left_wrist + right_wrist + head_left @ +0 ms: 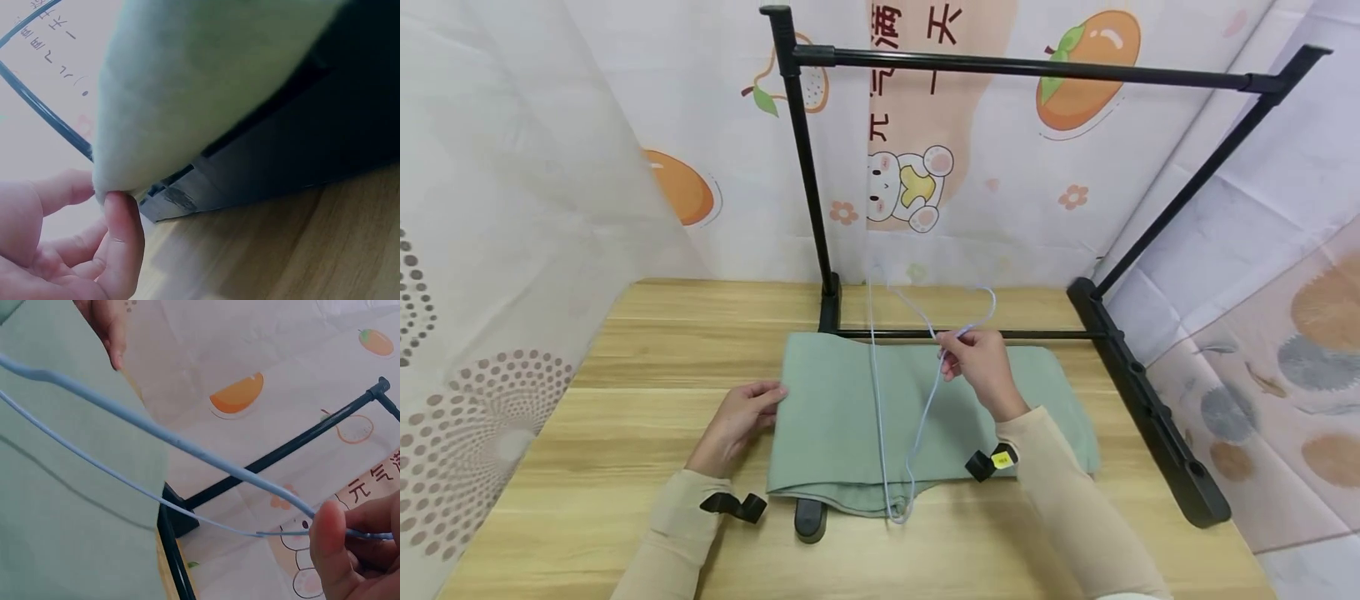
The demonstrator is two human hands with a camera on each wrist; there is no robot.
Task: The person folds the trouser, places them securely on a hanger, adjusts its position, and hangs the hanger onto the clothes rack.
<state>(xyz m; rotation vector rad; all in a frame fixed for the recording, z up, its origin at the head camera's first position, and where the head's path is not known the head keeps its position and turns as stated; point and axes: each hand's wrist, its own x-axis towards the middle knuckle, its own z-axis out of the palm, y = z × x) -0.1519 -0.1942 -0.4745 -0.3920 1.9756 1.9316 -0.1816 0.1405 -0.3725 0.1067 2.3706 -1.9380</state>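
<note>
A folded sage-green cloth (831, 408) lies on the wooden table, over the foot of a black rack. At its left edge, my left hand (737, 425) pinches the fabric; in the left wrist view the thumb and a finger (125, 231) meet at the lifted cloth's (200, 81) corner. My right hand (981, 367) grips a light-blue wire hanger (877, 400) near its hook, between thumb and fingers. The hanger's long loop extends across the cloth toward the near edge. In the right wrist view, the hanger wire (181, 445) runs out from the pinching fingers, above the cloth.
The black garment rack (1037, 67) stands behind and around the cloth, with a top bar, a low crossbar (1045, 334) and a long right foot (1150, 408). Printed curtains (737, 183) hang behind and at both sides. Wooden tabletop (647, 367) shows left of the cloth.
</note>
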